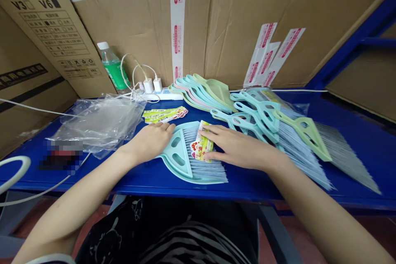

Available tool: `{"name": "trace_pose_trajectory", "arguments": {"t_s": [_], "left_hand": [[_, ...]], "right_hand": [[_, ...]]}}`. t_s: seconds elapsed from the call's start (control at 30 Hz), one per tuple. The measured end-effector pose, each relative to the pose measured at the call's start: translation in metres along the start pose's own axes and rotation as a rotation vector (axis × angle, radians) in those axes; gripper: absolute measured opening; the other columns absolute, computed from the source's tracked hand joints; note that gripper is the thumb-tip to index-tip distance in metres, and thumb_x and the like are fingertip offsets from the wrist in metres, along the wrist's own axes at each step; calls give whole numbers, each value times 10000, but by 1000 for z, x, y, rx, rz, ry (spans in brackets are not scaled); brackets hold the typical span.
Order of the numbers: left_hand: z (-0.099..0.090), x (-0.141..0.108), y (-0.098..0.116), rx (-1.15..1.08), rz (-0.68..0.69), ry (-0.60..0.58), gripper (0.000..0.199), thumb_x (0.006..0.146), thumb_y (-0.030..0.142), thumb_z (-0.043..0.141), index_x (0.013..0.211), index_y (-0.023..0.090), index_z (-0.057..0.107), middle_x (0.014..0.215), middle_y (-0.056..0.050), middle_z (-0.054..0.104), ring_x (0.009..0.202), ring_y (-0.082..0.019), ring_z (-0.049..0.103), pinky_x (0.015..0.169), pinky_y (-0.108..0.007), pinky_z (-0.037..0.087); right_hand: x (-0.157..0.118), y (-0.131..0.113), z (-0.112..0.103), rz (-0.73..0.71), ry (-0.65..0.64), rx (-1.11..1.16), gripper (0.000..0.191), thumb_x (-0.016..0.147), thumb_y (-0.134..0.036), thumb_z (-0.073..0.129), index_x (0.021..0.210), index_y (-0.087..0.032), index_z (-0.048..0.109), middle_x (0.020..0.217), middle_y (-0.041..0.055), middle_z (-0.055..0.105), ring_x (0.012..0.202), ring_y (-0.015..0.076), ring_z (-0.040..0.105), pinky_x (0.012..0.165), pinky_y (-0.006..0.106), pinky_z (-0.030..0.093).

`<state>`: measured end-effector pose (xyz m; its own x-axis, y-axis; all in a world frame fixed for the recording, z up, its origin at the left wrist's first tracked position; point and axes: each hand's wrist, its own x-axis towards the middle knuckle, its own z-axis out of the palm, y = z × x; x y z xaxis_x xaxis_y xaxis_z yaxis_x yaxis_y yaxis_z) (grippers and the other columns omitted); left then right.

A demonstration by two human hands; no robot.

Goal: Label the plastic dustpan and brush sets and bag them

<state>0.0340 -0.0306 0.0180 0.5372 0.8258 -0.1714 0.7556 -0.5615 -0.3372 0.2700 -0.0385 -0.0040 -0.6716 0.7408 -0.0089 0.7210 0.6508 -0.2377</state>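
Observation:
On the blue table lies a light-blue dustpan (173,172) with a light-blue brush (180,152) resting in it, bristles toward the right. A yellow and white printed card (202,144) lies on the bristles. My right hand (232,145) rests over the card's right part, fingers apart, touching it. My left hand (153,140) is closed over the handle end of the brush and dustpan, hiding the handles. Behind my left hand are several printed cards (163,114) in a fanned pile.
Stacked dustpans (216,93) stand at the back, with several brushes (303,132) to the right. Clear plastic bags (99,121) lie at left. A bottle (116,72), a power strip (170,95) with chargers, and cables are behind. Cardboard boxes (139,20) line the rear.

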Motion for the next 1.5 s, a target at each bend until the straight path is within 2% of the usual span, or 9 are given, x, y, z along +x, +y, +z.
{"name": "trace_pose_trajectory", "arguments": {"t_s": [0.27,0.53,0.77,1.17,1.5], "left_hand": [[3,1,-1,-12,8,15,301,978,124,347,1210,94,535,1152,-154,671,1048,-269,665,902,-377,503],[3,0,-2,11,17,21,297,967,110,349,1199,101,535,1136,-146,678,1023,-251,671,892,-362,511],[4,1,-2,-8,16,33,284,960,99,361,1180,100,540,1142,-151,672,1034,-263,667,891,-371,507],[4,0,-2,-1,15,35,292,952,100,353,1169,108,548,1133,-145,676,1018,-248,668,879,-359,515],[4,0,-2,5,11,27,297,952,92,353,1182,109,540,1145,-147,674,1032,-246,669,888,-356,516]], "right_hand": [[3,-4,-1,12,-30,-66,570,959,-392,441,1426,-68,473,1495,213,431,1369,371,405,1091,546,370],[2,-1,0,-28,24,-78,560,949,-415,468,1398,-83,510,1467,208,472,1324,367,467,1056,540,418],[3,-1,2,-76,95,-98,481,952,-355,467,1358,-113,554,1411,179,544,1305,335,497,1043,508,444],[3,1,3,-50,70,-91,507,957,-396,446,1369,-120,547,1420,187,533,1310,356,487,1045,542,428],[2,1,2,-55,71,-117,496,962,-391,439,1374,-135,543,1424,173,535,1313,339,488,1040,513,445]]}}
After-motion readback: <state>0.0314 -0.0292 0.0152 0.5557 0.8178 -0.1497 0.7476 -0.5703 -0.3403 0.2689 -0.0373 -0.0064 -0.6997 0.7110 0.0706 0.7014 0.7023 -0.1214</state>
